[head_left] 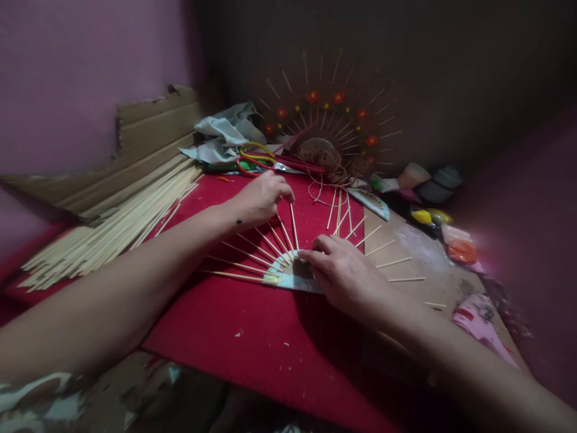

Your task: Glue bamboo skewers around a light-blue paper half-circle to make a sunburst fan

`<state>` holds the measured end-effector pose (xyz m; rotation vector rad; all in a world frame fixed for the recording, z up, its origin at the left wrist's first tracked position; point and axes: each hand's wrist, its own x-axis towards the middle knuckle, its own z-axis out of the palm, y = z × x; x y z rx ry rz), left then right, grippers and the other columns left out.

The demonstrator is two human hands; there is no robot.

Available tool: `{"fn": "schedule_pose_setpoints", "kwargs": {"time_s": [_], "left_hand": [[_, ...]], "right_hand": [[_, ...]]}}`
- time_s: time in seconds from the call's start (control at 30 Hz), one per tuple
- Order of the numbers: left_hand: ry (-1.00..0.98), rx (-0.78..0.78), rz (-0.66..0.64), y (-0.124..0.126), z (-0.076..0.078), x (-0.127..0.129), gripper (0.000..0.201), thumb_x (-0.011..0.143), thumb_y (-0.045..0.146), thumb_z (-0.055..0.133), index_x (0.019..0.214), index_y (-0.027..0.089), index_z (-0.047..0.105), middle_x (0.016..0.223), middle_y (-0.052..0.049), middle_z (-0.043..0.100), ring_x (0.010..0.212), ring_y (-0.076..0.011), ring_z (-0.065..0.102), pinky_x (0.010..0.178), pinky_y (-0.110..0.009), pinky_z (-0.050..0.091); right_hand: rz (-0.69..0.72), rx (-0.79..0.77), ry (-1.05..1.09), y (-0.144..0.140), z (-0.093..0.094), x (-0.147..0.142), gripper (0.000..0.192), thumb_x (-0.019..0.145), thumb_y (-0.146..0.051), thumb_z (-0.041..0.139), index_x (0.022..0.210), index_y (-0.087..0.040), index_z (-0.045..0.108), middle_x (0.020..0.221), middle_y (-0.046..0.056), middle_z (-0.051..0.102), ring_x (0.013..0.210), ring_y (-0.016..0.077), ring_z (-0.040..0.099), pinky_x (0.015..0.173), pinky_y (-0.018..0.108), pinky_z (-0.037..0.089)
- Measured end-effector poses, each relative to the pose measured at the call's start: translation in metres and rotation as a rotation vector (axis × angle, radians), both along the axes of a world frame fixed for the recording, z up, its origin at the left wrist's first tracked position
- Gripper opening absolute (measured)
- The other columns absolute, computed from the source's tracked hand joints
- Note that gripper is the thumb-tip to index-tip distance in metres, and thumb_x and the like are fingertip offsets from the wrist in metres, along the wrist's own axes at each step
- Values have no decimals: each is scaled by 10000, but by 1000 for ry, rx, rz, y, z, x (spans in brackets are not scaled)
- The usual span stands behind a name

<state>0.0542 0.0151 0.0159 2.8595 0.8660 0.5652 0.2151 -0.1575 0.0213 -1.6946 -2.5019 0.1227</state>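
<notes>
The left hand [261, 198] is reaching over the fan of sticks [265, 243], its fingers [282, 193] curled narrow and pinching near the outer tip of one stick. The right hand [347, 276] is lying flat, fingers together, pressing down on the card [288, 278], a pale half-disc at the hub where the sticks are meeting. The fan is lying on the red felt [270, 337] covering the tabletop, between the two hands.

The sticks are looking thin, straight and pale, like bamboo skewers: very light, stiff along their length but likely to snap if bent sideways. Each is best taken near its free end with a fingertip pinch, while the hub is being held flat. The card is appearing thin and flexible, so it would probably buckle if lifted by one edge with the sticks attached; whether glue is holding them I cannot tell.

The felt is looking soft and matt, giving some grip so the sticks are not rolling. To the left a big bundle [112, 231] of loose sticks is lying beside torn corrugated cardboard [153, 129]. Behind, scissors [255, 157] with red and yellow handles are resting near crumpled cloth [225, 135], and a finished fan [331, 114] with small red flowers is standing against the dark wall.
</notes>
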Motion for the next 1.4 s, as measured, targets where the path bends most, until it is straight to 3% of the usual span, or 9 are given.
{"fn": "schedule_pose_setpoints", "kwargs": {"time_s": [0.13, 0.23, 0.3, 0.4, 0.5, 0.6, 1.17, 1.4], "left_hand": [[-202, -33, 178, 8, 8, -14, 400, 736, 22, 436, 934, 167, 752, 950, -55, 729, 926, -192, 605, 891, -330, 462], [-288, -94, 229, 8, 9, -18, 363, 745, 55, 451, 914, 163, 754, 927, -50, 739, 885, -180, 638, 855, -315, 476], [-273, -146, 172, 4, 8, -16, 309, 756, 79, 485, 891, 156, 752, 897, -49, 735, 852, -170, 640, 829, -305, 477], [-200, -216, -16, -5, 4, -9, 205, 790, 131, 552, 845, 160, 748, 855, -43, 712, 819, -156, 619, 799, -286, 467], [-100, -201, -177, -16, -1, -2, 143, 810, 158, 607, 807, 188, 746, 831, -34, 682, 839, -157, 577, 797, -278, 437], [-23, -203, -251, -26, -4, 4, 98, 824, 190, 653, 782, 195, 742, 812, -29, 651, 824, -155, 545, 780, -273, 414], [88, -269, -245, -36, -10, 10, 63, 818, 162, 695, 766, 175, 730, 758, -25, 594, 800, -174, 504, 729, -286, 378], [95, -305, -215, -36, -9, 11, 55, 807, 178, 718, 754, 177, 728, 763, -30, 592, 797, -167, 500, 729, -275, 382]], "right_hand": [[-1, 6, 20, 0, 2, 2, 239, 890, -102, 468, 912, -151, 701, 929, 119, 616, 840, 217, 533, 722, 332, 373], [-4, 7, 27, -1, 3, 3, 243, 902, -113, 462, 893, -153, 701, 915, 118, 612, 832, 211, 530, 711, 328, 370], [-2, 13, 32, -3, 3, 4, 241, 906, -120, 466, 889, -156, 703, 898, 113, 607, 821, 206, 525, 705, 325, 366], [13, 29, 36, -6, 1, 4, 252, 911, -118, 462, 877, -164, 708, 876, 102, 602, 804, 199, 514, 696, 322, 354], [15, 31, 28, -8, 0, 4, 264, 919, -118, 461, 880, -172, 716, 862, 93, 601, 785, 191, 503, 686, 317, 340], [2, 26, 7, -8, -1, 3, 261, 932, -139, 467, 916, -169, 726, 861, 95, 602, 769, 188, 495, 681, 316, 332], [-3, -32, -59, 1, 0, -3, 247, 940, -168, 493, 966, -156, 738, 872, 92, 598, 790, 197, 513, 720, 336, 368], [-28, 21, 0, 10, -1, 2, 249, 913, -121, 475, 905, -108, 723, 892, 118, 624, 819, 205, 552, 732, 327, 407]]}}
